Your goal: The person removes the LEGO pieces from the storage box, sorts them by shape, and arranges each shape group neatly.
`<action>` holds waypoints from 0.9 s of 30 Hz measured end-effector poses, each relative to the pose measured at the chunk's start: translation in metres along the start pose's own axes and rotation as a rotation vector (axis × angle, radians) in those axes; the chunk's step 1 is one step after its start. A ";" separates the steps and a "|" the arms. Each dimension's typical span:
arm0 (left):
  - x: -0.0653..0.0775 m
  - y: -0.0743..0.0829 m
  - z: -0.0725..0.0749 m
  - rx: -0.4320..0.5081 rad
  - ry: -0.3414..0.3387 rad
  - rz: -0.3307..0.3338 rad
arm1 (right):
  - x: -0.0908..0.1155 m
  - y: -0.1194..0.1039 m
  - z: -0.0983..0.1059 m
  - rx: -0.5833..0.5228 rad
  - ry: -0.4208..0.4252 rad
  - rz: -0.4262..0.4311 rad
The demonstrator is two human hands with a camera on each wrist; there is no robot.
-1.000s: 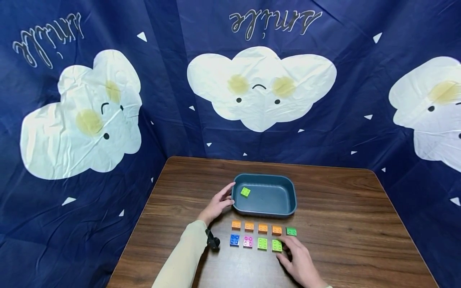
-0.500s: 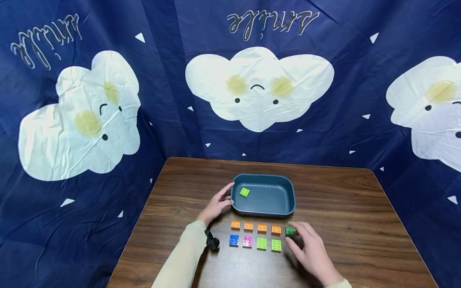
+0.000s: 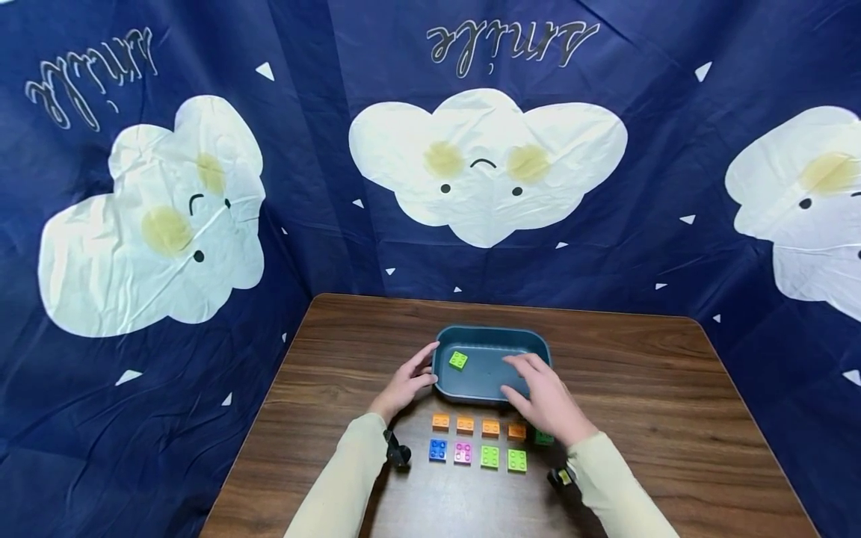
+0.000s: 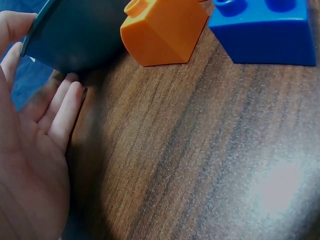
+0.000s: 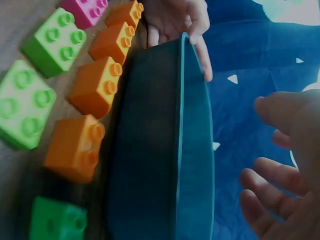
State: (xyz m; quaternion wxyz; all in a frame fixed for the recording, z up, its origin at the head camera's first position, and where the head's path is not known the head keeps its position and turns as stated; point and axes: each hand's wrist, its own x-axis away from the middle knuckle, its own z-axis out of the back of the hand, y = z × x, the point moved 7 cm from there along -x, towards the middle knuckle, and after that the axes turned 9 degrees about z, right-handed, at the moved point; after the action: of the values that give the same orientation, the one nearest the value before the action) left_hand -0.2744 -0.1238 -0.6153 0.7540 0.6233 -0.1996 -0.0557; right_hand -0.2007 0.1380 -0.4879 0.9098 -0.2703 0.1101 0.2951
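Observation:
My left hand (image 3: pixel 401 386) touches the left rim of a dark teal tray (image 3: pixel 464 396); in the left wrist view its lower fingers (image 4: pixel 65 115) lie extended by the tray's wall. One lime toy brick (image 3: pixel 458 360) sits inside the tray, near its left end. My right hand (image 3: pixel 546 394) hovers over the tray's right part, fingers apart and loosely bent, holding nothing. Beneath its wrist a dark green brick (image 3: pixel 543 438) on the table is partly covered. Orange bricks (image 3: pixel 490 427) stand in the same row to its left.
In front of the orange row lie a blue brick (image 3: pixel 438 450), a pink brick (image 3: pixel 463 453) and two lime bricks (image 3: pixel 489 457). A wooden table (image 3: pixel 646 388) carries everything. Behind it hangs a dark blue curtain (image 3: pixel 303 187) with white clouds.
My right hand has moved from the lime brick at the row's end, past the dark green brick, up and forward over the tray. The left hand and the bricks stay in place.

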 end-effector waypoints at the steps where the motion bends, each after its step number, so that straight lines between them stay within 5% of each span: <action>1: 0.001 0.000 0.000 -0.002 0.003 0.008 | -0.006 0.001 -0.005 -0.001 -0.028 -0.008; 17: -0.003 0.000 0.000 0.010 -0.015 -0.028 | -0.072 0.018 -0.080 0.026 -0.442 -0.071; 27: -0.003 -0.003 0.000 0.004 -0.034 -0.013 | -0.086 0.015 -0.109 -0.026 -0.645 -0.143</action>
State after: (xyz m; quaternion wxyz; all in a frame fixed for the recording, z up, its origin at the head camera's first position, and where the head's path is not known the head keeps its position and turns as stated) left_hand -0.2764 -0.1235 -0.6187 0.7489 0.6252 -0.2082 -0.0707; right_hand -0.2829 0.0469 -0.5537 0.9126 -0.1815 -0.2069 0.3024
